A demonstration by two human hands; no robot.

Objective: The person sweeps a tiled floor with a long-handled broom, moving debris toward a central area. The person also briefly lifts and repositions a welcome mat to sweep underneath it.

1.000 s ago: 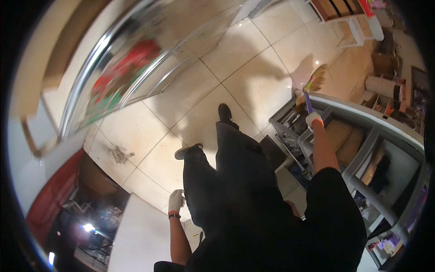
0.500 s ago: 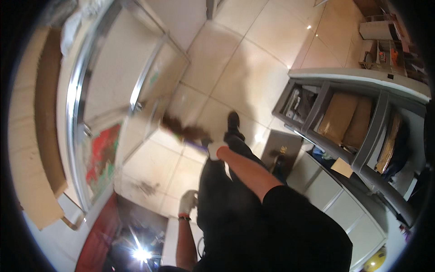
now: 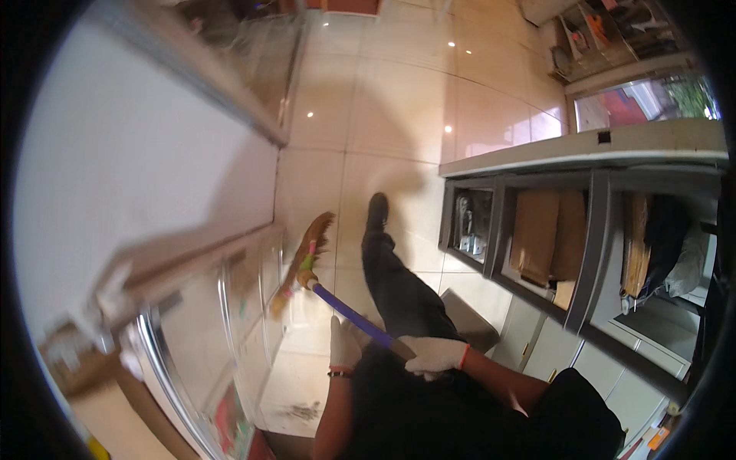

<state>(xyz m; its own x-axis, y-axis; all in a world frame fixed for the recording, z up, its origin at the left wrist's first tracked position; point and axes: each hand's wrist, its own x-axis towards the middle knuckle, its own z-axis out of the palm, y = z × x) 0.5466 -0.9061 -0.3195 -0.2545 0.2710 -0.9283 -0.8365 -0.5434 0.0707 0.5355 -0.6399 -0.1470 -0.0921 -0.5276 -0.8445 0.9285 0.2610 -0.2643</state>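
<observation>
A broom with tan bristles [image 3: 315, 234] and a purple handle [image 3: 349, 313] slants in front of my legs, its head low over the tiles beside the glass-fronted cabinet. My right hand [image 3: 435, 356], in a white glove, is closed round the upper part of the handle near my waist. My left hand [image 3: 344, 349], gloved too, is just to the left of the handle with its fingers stretched forward. It seems apart from the handle. One dark shoe [image 3: 377, 208] is stepped forward on the floor.
Cream floor tiles [image 3: 383, 115] run ahead between a white wall [image 3: 153, 146] and a grey shelf unit [image 3: 596, 238]. Cardboard [image 3: 537, 238] fills one shelf compartment. A cabinet with metal-framed doors [image 3: 226, 307] stands close on the left. Dark dirt [image 3: 303, 412] marks the floor near it.
The view has turned and moved forward along the passage. My left hand has come up closer to the broom handle, its fingers straightening. My right hand keeps its hold, and more of the handle shows.
</observation>
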